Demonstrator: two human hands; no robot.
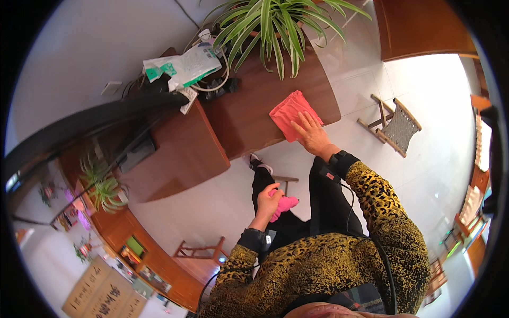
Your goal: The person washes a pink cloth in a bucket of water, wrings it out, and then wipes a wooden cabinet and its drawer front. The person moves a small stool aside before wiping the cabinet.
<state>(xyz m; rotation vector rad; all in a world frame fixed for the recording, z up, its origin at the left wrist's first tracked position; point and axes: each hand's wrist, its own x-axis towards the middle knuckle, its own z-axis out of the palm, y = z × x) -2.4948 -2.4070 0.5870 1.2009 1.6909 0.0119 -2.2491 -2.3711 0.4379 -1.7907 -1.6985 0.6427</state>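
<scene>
My right hand (312, 134) lies with spread fingers on a folded red cloth (292, 113). The cloth rests near the rounded end of a dark brown wooden desk (254, 107), and part of it is under my palm. Above my thighs, my left hand (268, 202) is closed around a crumpled pink cloth (285, 206). A long-leaved spider plant (274, 30) stands farther back on the same desk. Both of my wrists wear black bands with small devices.
A white and green plastic package (187, 65) lies among cables at the desk's wall side. A folding stool (399, 125) with a woven seat stands on the tiled floor to the right. Another wooden stool (203, 249) is at lower left. A wooden cabinet (159, 258) curves along the left.
</scene>
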